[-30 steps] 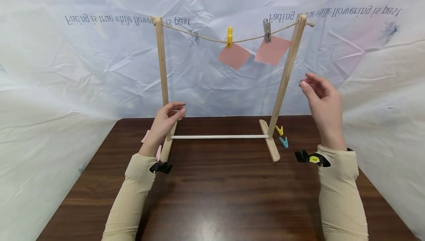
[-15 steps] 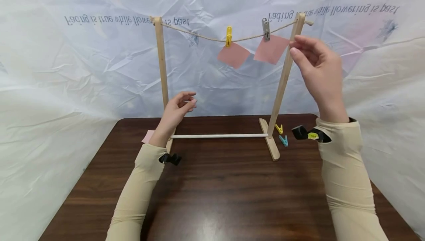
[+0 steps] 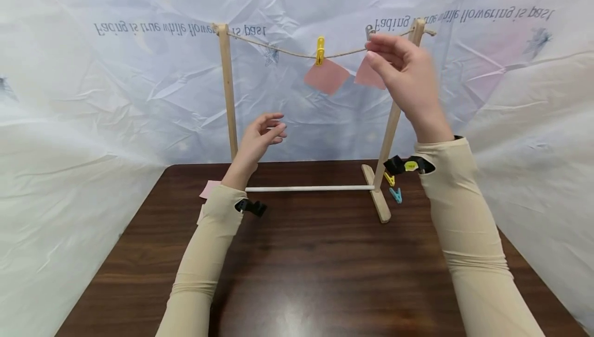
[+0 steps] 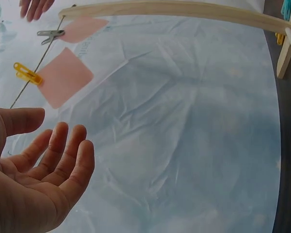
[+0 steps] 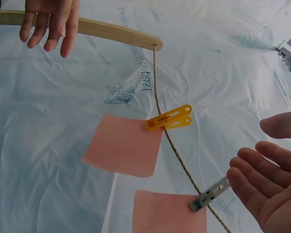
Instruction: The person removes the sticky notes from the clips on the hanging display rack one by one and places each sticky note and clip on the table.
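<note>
A rope runs between two wooden posts, and two pink paper squares hang from it. A yellow clothespin clips the left paper; a grey clothespin clips the right paper. My right hand is raised in front of the grey clothespin and covers part of its paper in the head view. In the right wrist view its loosely bent fingers hold nothing, fingertips right at the clothespin's end. My left hand, fingers relaxed, hovers beside the left post with nothing in it.
On the brown table, a yellow clothespin and a blue clothespin lie right of the stand's right foot. Pale pink papers lie at the left, partly behind the left arm. A white bar joins the posts low down.
My right hand has risen and moved left, from right of the right post to the grey clothespin. My left hand has drifted up and to the right.
</note>
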A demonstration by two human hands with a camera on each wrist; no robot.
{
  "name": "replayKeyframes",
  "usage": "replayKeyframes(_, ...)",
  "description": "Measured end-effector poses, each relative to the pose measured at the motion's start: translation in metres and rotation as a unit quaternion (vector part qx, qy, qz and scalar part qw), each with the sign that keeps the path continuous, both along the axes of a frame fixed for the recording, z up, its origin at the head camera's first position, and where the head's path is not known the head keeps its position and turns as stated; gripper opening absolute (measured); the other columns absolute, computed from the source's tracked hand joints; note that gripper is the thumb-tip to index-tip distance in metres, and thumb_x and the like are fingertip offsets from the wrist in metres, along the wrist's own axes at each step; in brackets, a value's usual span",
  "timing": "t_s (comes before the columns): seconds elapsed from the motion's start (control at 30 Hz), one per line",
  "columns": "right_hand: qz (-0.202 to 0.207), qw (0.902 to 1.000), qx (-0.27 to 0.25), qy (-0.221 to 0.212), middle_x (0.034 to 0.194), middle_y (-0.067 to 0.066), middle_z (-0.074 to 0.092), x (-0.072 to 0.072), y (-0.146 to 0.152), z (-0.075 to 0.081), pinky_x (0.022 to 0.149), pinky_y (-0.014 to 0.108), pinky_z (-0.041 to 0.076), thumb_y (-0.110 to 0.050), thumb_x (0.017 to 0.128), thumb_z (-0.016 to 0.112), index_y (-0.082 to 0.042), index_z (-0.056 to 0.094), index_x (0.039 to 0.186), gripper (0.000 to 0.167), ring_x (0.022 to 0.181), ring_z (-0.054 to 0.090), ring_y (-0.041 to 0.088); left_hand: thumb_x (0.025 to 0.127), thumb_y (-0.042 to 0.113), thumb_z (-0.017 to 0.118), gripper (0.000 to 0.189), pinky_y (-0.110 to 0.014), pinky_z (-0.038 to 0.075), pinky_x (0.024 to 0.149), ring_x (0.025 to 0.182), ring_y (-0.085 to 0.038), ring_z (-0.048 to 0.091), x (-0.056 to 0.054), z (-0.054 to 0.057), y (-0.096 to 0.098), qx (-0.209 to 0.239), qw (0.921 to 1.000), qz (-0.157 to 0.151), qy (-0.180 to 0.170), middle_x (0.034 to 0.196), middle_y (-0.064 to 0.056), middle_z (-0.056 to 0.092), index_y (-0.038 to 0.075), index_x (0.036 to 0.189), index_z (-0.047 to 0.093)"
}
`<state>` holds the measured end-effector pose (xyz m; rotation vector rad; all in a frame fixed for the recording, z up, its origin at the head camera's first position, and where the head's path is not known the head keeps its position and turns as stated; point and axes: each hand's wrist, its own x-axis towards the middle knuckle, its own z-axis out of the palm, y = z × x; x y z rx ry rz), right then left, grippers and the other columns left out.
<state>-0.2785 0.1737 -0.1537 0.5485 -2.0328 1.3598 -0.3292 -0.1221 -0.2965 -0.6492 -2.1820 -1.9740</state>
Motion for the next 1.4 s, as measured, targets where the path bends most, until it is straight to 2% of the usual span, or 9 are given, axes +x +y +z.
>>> replayKeyframes(0.2, -0.001, 0.9986, 0.050, -0.020, 0.134, 0.007, 0.064, -0.011, -0.009, 0.007, 0.104, 0.025, 0.044, -0.023, 0.098, 0.068, -0.009, 0.062, 0.137, 0.042, 0.120, 0.060, 0.012, 0.100, 0.026, 0.067, 0.044, -0.040, 0.054, 0.094, 0.107, -0.029, 0.066, -0.007, 0.003, 0.014, 0.020, 0.9997, -0.010, -0.008, 0.130, -0.015, 0.061, 0.012, 0.140, 0.057)
replayKeyframes(0.33, 0.028, 0.9977, 0.048, -0.039, 0.137, 0.010, 0.061, -0.017, -0.018, 0.012, 0.105, 0.025, 0.044, -0.017, 0.095, 0.072, -0.006, 0.060, 0.139, 0.046, 0.125, 0.058, 0.016, 0.100, 0.025, 0.067, 0.044, -0.043, 0.054, 0.095, 0.107, -0.029, 0.066, -0.012, 0.004, 0.024, 0.034, 0.9991, -0.021, -0.015, 0.132, -0.018, 0.060, 0.011, 0.140, 0.056)
replayKeyframes(0.47, 0.032, 0.9960, 0.067, -0.050, 0.141, 0.010, 0.059, -0.023, -0.023, 0.017, 0.106, 0.025, 0.043, -0.013, 0.093, 0.074, -0.005, 0.057, 0.141, 0.051, 0.129, 0.056, 0.016, 0.100, 0.024, 0.066, 0.044, -0.045, 0.053, 0.097, 0.108, -0.031, 0.065, -0.018, 0.007, 0.036, 0.052, 0.9976, -0.042, -0.021, 0.132, -0.018, 0.058, 0.011, 0.140, 0.056)
replayKeyframes(0.67, 0.030, 0.9899, 0.108, -0.087, 0.150, 0.006, 0.051, -0.034, -0.029, 0.021, 0.109, 0.024, 0.040, -0.021, 0.094, 0.073, -0.010, 0.051, 0.148, 0.059, 0.136, 0.049, 0.016, 0.101, 0.022, 0.065, 0.042, -0.045, 0.052, 0.098, 0.107, -0.031, 0.065, -0.024, 0.010, 0.051, 0.056, 0.9964, -0.059, -0.024, 0.129, -0.014, 0.060, 0.010, 0.140, 0.056)
replayKeyframes(0.93, 0.023, 0.9832, 0.149, -0.103, 0.154, 0.002, 0.047, -0.041, -0.037, 0.023, 0.111, 0.020, 0.036, -0.028, 0.097, 0.070, -0.012, 0.045, 0.152, 0.062, 0.139, 0.046, 0.012, 0.101, 0.019, 0.065, 0.048, -0.042, 0.053, 0.096, 0.108, -0.031, 0.065, -0.031, 0.014, 0.067, 0.077, 0.9931, -0.061, -0.064, 0.130, -0.013, 0.060, 0.004, 0.144, 0.051)
replayKeyframes(1.03, 0.010, 0.9803, 0.169, -0.102, 0.154, 0.003, 0.047, -0.042, -0.040, 0.024, 0.110, 0.020, 0.036, -0.031, 0.098, 0.068, -0.012, 0.045, 0.152, 0.062, 0.138, 0.046, 0.013, 0.101, 0.019, 0.065, 0.051, -0.044, 0.052, 0.098, 0.106, -0.029, 0.065, -0.037, 0.018, 0.071, 0.102, 0.9895, -0.063, -0.081, 0.131, -0.013, 0.059, 0.004, 0.146, 0.048)
replayKeyframes(1.2, 0.006, 0.9762, 0.186, -0.111, 0.153, 0.002, 0.047, -0.046, -0.048, 0.027, 0.110, 0.020, 0.037, -0.033, 0.099, 0.066, -0.013, 0.045, 0.152, 0.060, 0.138, 0.048, 0.016, 0.100, 0.016, 0.066, 0.051, -0.043, 0.052, 0.098, 0.103, -0.025, 0.065, -0.047, 0.029, 0.071, 0.177, 0.9778, -0.048, -0.102, 0.133, -0.013, 0.058, 0.004, 0.146, 0.048)
replayKeyframes(1.3, 0.005, 0.9738, 0.197, -0.113, 0.153, 0.002, 0.047, -0.047, -0.052, 0.029, 0.110, 0.021, 0.038, -0.034, 0.100, 0.064, -0.013, 0.045, 0.152, 0.059, 0.137, 0.048, 0.016, 0.100, 0.015, 0.066, 0.048, -0.041, 0.051, 0.099, 0.111, -0.028, 0.064, -0.052, 0.036, 0.072, 0.209, 0.9713, -0.042, -0.106, 0.135, -0.013, 0.057, 0.006, 0.144, 0.050)
replayKeyframes(1.4, 0.005, 0.9721, 0.205, -0.114, 0.154, 0.002, 0.046, -0.048, -0.053, 0.029, 0.110, 0.021, 0.038, -0.033, 0.101, 0.063, -0.013, 0.045, 0.153, 0.059, 0.138, 0.048, 0.016, 0.100, 0.012, 0.065, 0.048, -0.040, 0.050, 0.101, 0.121, -0.031, 0.060, -0.055, 0.042, 0.077, 0.230, 0.9649, -0.053, -0.114, 0.138, -0.013, 0.055, 0.007, 0.145, 0.049)
